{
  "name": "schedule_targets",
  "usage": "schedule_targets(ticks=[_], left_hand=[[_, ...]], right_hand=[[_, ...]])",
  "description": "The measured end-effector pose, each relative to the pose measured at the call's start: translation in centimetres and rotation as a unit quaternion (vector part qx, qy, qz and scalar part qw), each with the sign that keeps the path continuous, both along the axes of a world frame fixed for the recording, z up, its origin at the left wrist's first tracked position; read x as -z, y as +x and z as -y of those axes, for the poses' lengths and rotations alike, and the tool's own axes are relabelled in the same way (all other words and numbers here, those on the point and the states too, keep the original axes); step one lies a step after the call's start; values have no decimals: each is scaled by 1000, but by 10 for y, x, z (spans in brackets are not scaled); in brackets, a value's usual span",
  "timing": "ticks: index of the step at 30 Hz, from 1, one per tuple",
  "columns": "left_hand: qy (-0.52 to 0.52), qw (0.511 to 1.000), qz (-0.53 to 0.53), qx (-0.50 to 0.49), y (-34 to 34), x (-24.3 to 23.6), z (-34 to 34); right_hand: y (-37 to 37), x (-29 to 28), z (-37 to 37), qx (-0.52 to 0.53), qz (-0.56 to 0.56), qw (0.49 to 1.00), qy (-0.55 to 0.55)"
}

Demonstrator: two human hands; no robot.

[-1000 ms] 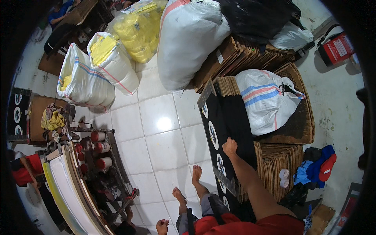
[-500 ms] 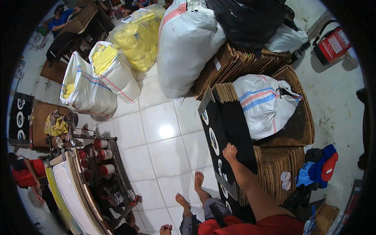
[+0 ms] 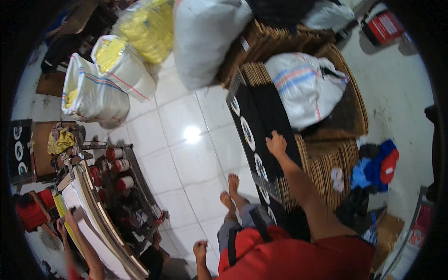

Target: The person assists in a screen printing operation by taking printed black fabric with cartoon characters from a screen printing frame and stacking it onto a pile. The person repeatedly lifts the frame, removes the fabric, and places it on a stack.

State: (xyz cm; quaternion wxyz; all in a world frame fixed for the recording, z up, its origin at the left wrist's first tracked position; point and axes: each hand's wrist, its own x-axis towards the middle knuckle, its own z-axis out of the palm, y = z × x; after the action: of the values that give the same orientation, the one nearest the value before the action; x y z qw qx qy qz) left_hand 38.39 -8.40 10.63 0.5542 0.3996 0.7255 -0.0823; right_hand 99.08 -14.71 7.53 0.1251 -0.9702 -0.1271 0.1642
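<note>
My right hand [image 3: 276, 143] is in front of a long black cloth [image 3: 268, 109] laid over a row of upright cardboard sheets [image 3: 256, 74]. Its fingers are loosely curled with nothing visible in them; whether it touches the cloth I cannot tell. Along the cloth's left side runs a black strip with white round prints [image 3: 246, 134]. My left hand [image 3: 200, 249] hangs low over the tiled floor [image 3: 172, 158], fingers curled in, with no object showing.
Cardboard stacks [image 3: 326, 182] and a tied white sack [image 3: 303, 88] stand at right, tape rolls [image 3: 337, 179] on the cardboard. Open sacks [image 3: 95, 98] with yellow contents stand far left. At left are a rack of red-lidded jars [image 3: 120, 165], stacked frames [image 3: 86, 212] and another person's arms [image 3: 84, 238].
The view has shifted, so the surroundings sit higher in the picture. My right hand has moved slightly farther along the cloth. My feet are closer together. Another person's arms now show over the frames.
</note>
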Motion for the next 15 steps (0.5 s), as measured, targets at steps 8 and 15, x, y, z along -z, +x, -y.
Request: schedule_targets(ticks=[8,15], left_hand=[[-32,998,43,30,3,-8,-24],[-68,995,23,66,-50,-2,-37]], right_hand=[[-75,-33,117,79,-18,997,4],[-162,-33,192,60,-91,989,-95]])
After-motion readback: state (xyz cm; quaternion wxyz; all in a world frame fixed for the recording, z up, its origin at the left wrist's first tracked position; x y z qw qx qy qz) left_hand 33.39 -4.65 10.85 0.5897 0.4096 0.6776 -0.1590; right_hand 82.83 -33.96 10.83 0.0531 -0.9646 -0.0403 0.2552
